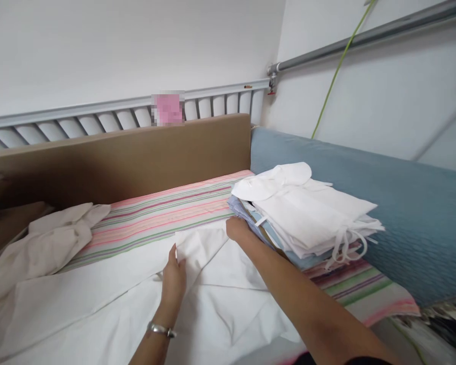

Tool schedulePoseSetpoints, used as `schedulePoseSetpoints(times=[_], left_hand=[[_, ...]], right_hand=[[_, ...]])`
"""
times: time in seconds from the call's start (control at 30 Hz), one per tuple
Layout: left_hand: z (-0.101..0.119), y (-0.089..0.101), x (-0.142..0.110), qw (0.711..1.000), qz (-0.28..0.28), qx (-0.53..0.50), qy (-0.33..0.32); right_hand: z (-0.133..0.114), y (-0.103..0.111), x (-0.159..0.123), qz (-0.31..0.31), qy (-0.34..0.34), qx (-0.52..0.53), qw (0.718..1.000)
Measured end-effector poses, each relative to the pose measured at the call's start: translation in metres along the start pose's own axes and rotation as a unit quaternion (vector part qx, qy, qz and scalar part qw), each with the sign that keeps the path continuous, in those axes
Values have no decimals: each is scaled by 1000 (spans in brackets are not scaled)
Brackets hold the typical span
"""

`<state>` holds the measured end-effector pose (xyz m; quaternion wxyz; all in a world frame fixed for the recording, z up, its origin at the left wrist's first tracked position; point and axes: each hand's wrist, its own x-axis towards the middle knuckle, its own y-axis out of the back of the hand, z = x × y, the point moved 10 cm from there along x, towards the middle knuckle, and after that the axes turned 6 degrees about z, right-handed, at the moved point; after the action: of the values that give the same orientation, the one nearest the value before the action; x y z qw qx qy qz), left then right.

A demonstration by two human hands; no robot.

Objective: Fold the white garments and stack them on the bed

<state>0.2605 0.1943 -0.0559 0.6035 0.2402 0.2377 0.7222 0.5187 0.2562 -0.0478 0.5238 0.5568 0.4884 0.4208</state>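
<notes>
A white garment (228,309) lies spread out in front of me, with a folded-over flap along its far side; its exact kind is unclear. At the flap's left edge, my left hand (174,279), with a silver bracelet on the wrist, has the fabric between thumb and fingers. My right hand (236,228) is closed on the flap's far right corner, right beside a stack of folded clothes (311,213). White pieces top that stack, one with loose ties hanging, and blue ones show beneath.
A striped cover (167,208) lies under everything. Crumpled off-white cloth (61,233) is at the left. A brown padded board (175,152) and a radiator (125,119) stand behind; a blue backrest (349,162) borders the right. A green cord (336,71) hangs down the wall.
</notes>
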Motion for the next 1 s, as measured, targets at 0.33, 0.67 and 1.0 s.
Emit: schedulePoseSetpoints(times=[0.33,0.67,1.0], left_hand=[[25,11,-21,974,54,185,-121],[-4,-23,-41,963,-40,193,-182],[-186,253,-34,935,272,220,57]], right_hand=[[-95,14,-80,157,247,124,948],[-98,-81,-65,193,289,76,935],[-146,-53,-95,225,302,106,921]])
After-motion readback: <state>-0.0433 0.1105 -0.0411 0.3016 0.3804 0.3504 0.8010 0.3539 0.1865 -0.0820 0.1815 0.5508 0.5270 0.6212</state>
